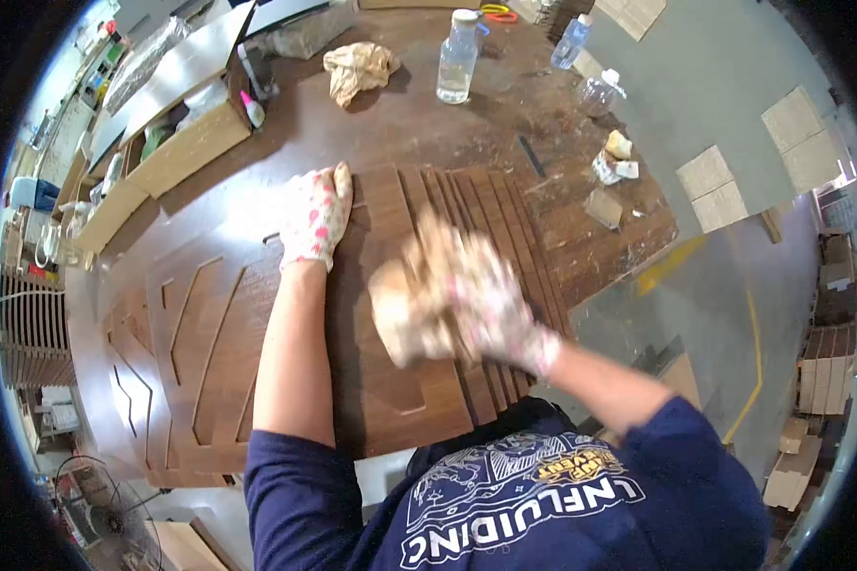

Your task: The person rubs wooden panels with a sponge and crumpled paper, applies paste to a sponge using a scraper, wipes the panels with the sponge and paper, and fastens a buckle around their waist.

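Brown wooden panels (352,400) with grooved faces lie stacked on the table in front of me. My left hand (316,217), in a white glove with pink-red spots, presses down on the upper part of the panels; its fingers look flat, holding nothing. Smeared by motion, my right hand (486,295) wears a matching glove and is closed on a crumpled tan rag (405,305). The rag is over the panel surface, beside the stepped long edges of several stacked panels (524,276) at the right.
A second crumpled tan cloth (360,71) and a clear bottle (457,62) stand farther back. A dark strip (531,155), plastic bottles (600,93) and small scraps (604,207) lie along the right. An open cardboard box (190,147) borders the left back.
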`<state>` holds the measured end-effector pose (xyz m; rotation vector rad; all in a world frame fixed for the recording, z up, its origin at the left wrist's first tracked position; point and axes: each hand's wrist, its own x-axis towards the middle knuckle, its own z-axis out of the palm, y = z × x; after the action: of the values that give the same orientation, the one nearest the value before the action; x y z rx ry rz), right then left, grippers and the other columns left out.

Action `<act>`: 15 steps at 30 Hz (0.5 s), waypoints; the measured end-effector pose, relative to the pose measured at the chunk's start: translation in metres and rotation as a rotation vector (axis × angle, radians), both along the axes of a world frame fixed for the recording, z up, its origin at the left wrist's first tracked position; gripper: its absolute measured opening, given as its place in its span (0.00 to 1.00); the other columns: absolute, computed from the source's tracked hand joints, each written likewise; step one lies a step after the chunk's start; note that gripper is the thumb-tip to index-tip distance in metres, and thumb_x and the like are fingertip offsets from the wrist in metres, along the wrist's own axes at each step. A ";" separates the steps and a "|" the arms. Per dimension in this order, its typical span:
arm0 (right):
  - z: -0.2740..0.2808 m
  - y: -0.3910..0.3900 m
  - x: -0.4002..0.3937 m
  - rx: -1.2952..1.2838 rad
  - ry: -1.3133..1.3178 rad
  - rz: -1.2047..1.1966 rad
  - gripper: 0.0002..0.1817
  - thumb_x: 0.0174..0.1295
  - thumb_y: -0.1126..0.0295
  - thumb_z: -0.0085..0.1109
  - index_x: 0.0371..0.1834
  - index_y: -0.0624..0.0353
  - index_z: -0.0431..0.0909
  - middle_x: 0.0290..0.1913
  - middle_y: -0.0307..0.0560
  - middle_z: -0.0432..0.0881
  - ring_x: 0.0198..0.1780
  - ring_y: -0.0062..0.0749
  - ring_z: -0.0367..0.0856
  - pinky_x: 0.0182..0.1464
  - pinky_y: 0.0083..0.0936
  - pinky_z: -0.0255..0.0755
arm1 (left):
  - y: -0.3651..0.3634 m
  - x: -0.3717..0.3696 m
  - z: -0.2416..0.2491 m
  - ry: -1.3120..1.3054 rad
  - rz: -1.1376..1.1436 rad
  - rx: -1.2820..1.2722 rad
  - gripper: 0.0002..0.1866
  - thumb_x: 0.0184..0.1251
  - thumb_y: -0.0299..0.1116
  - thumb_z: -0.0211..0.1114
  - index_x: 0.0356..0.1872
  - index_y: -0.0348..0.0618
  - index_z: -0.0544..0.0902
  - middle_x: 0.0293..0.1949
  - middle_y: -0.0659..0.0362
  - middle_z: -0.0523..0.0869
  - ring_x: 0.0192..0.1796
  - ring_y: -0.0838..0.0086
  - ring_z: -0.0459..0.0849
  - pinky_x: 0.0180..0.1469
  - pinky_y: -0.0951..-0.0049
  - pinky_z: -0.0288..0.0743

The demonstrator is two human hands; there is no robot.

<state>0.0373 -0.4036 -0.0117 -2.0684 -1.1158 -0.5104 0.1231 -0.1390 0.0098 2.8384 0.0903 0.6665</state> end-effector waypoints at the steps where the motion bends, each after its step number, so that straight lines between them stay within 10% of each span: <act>1: 0.019 -0.016 -0.033 -0.126 0.214 -0.028 0.24 0.59 0.60 0.60 0.60 0.48 0.78 0.66 0.55 0.72 0.68 0.57 0.66 0.69 0.52 0.56 | 0.000 -0.001 0.000 0.014 0.006 0.004 0.21 0.73 0.45 0.51 0.29 0.43 0.86 0.30 0.47 0.86 0.36 0.51 0.84 0.42 0.54 0.76; 11: -0.036 0.023 0.144 -0.069 0.209 -0.355 0.24 0.59 0.66 0.58 0.60 0.62 0.75 0.61 0.60 0.74 0.66 0.54 0.68 0.67 0.43 0.63 | -0.006 -0.007 0.019 0.143 0.108 0.060 0.22 0.74 0.50 0.51 0.38 0.45 0.88 0.36 0.46 0.87 0.42 0.51 0.85 0.47 0.55 0.76; 15: -0.057 -0.023 0.078 -0.097 -0.008 -0.304 0.28 0.61 0.63 0.58 0.66 0.55 0.70 0.68 0.58 0.68 0.68 0.56 0.64 0.70 0.48 0.59 | -0.009 -0.006 0.023 0.145 0.113 0.053 0.23 0.73 0.51 0.52 0.39 0.43 0.88 0.35 0.45 0.87 0.40 0.50 0.85 0.46 0.55 0.77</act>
<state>0.1150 -0.4262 -0.0683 -2.3384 -0.8470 -0.6216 0.1166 -0.1485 0.0332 2.9477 0.2619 0.4908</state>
